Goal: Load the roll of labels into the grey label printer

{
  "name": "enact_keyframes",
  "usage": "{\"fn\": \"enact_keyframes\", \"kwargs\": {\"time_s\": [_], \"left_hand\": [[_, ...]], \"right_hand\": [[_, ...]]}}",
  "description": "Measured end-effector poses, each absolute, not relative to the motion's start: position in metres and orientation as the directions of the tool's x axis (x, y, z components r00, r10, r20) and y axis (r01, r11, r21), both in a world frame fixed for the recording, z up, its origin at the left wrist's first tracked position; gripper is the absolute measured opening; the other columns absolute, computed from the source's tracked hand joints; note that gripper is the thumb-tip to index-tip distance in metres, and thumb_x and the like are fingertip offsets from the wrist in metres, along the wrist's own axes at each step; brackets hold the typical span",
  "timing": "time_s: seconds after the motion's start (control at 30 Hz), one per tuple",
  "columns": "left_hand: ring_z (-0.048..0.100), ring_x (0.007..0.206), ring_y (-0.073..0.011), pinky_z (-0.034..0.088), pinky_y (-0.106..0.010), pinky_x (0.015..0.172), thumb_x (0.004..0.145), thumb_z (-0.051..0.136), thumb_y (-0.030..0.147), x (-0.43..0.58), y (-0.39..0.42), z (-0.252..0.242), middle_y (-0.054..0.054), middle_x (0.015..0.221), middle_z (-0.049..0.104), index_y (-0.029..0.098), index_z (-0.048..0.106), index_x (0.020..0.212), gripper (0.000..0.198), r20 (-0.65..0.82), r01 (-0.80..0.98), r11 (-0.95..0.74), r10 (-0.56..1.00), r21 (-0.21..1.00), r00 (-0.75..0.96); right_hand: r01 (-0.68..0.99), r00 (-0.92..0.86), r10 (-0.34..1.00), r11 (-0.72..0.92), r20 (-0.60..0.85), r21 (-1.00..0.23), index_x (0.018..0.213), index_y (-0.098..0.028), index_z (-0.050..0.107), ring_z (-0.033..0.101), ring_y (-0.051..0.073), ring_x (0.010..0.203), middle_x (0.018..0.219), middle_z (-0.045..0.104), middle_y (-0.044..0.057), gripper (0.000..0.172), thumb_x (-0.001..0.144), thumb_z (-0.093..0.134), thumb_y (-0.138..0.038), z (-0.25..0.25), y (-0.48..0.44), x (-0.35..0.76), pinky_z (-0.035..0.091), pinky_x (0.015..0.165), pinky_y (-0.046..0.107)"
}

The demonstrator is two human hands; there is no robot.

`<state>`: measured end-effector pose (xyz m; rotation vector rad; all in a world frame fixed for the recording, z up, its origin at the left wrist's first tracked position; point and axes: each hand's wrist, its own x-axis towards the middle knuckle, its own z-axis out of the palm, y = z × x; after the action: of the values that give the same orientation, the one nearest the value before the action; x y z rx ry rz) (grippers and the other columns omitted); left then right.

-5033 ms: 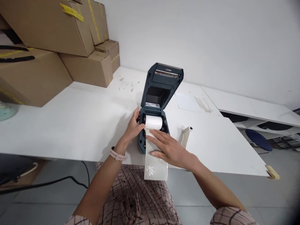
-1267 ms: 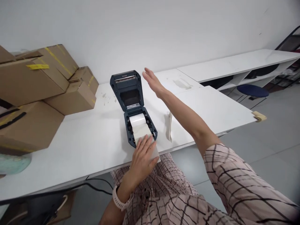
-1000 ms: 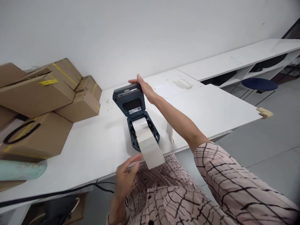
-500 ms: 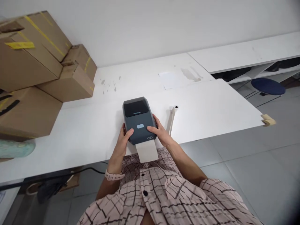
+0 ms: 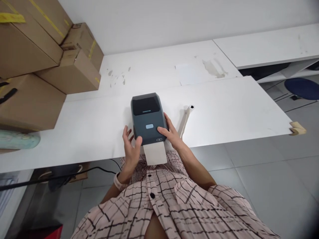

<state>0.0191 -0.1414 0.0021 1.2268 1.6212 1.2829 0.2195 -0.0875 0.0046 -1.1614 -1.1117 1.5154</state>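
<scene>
A dark grey label printer (image 5: 147,121) with a black window and a pale button stands near the front edge of the white table. Blank white label paper (image 5: 155,154) hangs out of its front, over the table edge. My right hand (image 5: 171,132) grips the printer's right side, its thumb on top of the casing. By the left side, my left hand (image 5: 131,147) is open with fingers apart, close to the front left corner; whether the thumb touches the casing is hard to tell. A thin paper roll (image 5: 191,107) with a trailing strip lies to the right.
Cardboard boxes (image 5: 81,71) are stacked on the table's left, with a pale green cylinder (image 5: 18,139) in front of them. A white sheet (image 5: 186,73) lies toward the back. Foam padding (image 5: 297,128) covers the right table corner, and a blue stool (image 5: 302,88) stands beyond.
My left hand has let go of the printer's left side and its fingers have spread outward. My right hand keeps its grip. The camera view has shifted slightly.
</scene>
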Motion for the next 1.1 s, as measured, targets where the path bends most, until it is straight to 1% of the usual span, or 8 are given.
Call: {"fn": "enact_keyframes", "kwargs": {"time_s": [0.1, 0.27, 0.37, 0.43, 0.57, 0.8, 0.97, 1.1], "left_hand": [[0.067, 0.103, -0.0246, 0.054, -0.032, 0.081, 0.079, 0.077, 0.059, 0.026, -0.178, -0.007, -0.012, 0.117, 0.069, 0.022, 0.057, 0.129, 0.066, 0.018, 0.329, 0.100, 0.942, 0.939, -0.336], [0.047, 0.049, -0.0101, 0.036, -0.025, 0.046, 0.072, 0.080, 0.064, 0.031, -0.189, 0.003, 0.000, 0.064, 0.061, 0.015, 0.066, 0.084, 0.052, -0.563, 0.042, 0.565, 0.810, 0.824, 0.163], [0.036, 0.042, -0.0054, 0.029, -0.022, 0.039, 0.065, 0.087, 0.062, 0.031, -0.182, 0.024, 0.004, 0.054, 0.052, 0.015, 0.063, 0.070, 0.053, -0.555, -0.123, 0.591, 0.798, 0.797, 0.236], [0.033, 0.040, -0.0043, 0.026, -0.021, 0.037, 0.064, 0.089, 0.060, 0.031, -0.181, 0.034, 0.005, 0.051, 0.050, 0.015, 0.062, 0.066, 0.052, -0.526, -0.166, 0.574, 0.810, 0.802, 0.261], [0.035, 0.041, -0.0042, 0.026, -0.020, 0.035, 0.061, 0.091, 0.061, 0.028, -0.184, 0.036, 0.003, 0.052, 0.051, 0.014, 0.064, 0.065, 0.054, -0.542, -0.159, 0.597, 0.790, 0.786, 0.286], [0.040, 0.044, -0.0067, 0.031, -0.022, 0.040, 0.064, 0.086, 0.066, 0.023, -0.188, 0.019, 0.001, 0.056, 0.056, 0.014, 0.066, 0.070, 0.057, -0.546, -0.095, 0.582, 0.799, 0.807, 0.253], [0.043, 0.051, -0.0095, 0.034, -0.024, 0.050, 0.078, 0.075, 0.064, 0.010, -0.183, 0.020, 0.002, 0.055, 0.051, 0.016, 0.061, 0.063, 0.053, -0.423, 0.166, 0.397, 0.889, 0.903, 0.174], [0.064, 0.077, -0.0181, 0.051, -0.028, 0.067, 0.089, 0.066, 0.060, 0.001, -0.172, 0.014, -0.004, 0.082, 0.068, 0.019, 0.068, 0.088, 0.042, -0.062, 0.322, 0.143, 0.967, 0.936, -0.248]], "right_hand": [[-0.199, -0.110, 0.980, -0.184, -0.165, -0.962, 0.167, -0.025, 0.022, 0.033, 0.031, 0.159, 0.173, 0.031, 0.007, 0.113, 0.076, 0.076, -0.066, 0.006, -0.090, 0.216, 0.034, 0.130, 0.047], [-0.211, -0.086, 0.984, -0.168, -0.153, -0.963, 0.164, -0.027, 0.028, 0.035, 0.031, 0.157, 0.171, 0.035, 0.006, 0.106, 0.077, 0.076, -0.063, 0.004, -0.092, 0.214, 0.035, 0.129, 0.048], [-0.045, -0.027, 0.999, -0.044, -0.043, -0.998, 0.162, -0.028, 0.032, 0.037, 0.031, 0.156, 0.170, 0.037, 0.007, 0.091, 0.085, 0.070, -0.059, 0.008, -0.095, 0.215, 0.038, 0.126, 0.053], [0.196, 0.029, 0.983, 0.174, 0.183, -0.965, 0.156, -0.028, 0.040, 0.037, 0.030, 0.156, 0.162, 0.050, 0.008, 0.070, 0.094, 0.063, -0.049, 0.015, -0.098, 0.216, 0.034, 0.126, 0.056], [0.546, -0.221, 0.766, 0.610, 0.604, -0.574, 0.147, -0.029, 0.048, 0.050, 0.025, 0.147, 0.119, 0.079, 0.002, 0.044, 0.104, 0.050, -0.025, 0.034, -0.104, 0.212, 0.024, 0.129, 0.056], [0.692, -0.412, 0.607, 0.693, 0.679, -0.200, 0.137, -0.017, 0.052, 0.071, 0.025, 0.111, 0.106, 0.079, 0.008, 0.036, 0.106, 0.054, -0.033, 0.051, -0.113, 0.195, 0.029, 0.122, 0.045], [0.660, -0.357, 0.692, 0.662, 0.627, -0.355, 0.124, -0.020, 0.058, 0.072, 0.023, 0.099, 0.098, 0.078, 0.004, 0.023, 0.106, 0.054, -0.033, 0.050, -0.109, 0.192, 0.033, 0.119, 0.049], [0.523, -0.127, 0.805, 0.551, 0.579, -0.650, 0.140, -0.026, 0.050, 0.060, 0.027, 0.133, 0.129, 0.072, 0.009, 0.038, 0.104, 0.056, -0.035, 0.026, -0.118, 0.198, 0.038, 0.120, 0.054]]}}
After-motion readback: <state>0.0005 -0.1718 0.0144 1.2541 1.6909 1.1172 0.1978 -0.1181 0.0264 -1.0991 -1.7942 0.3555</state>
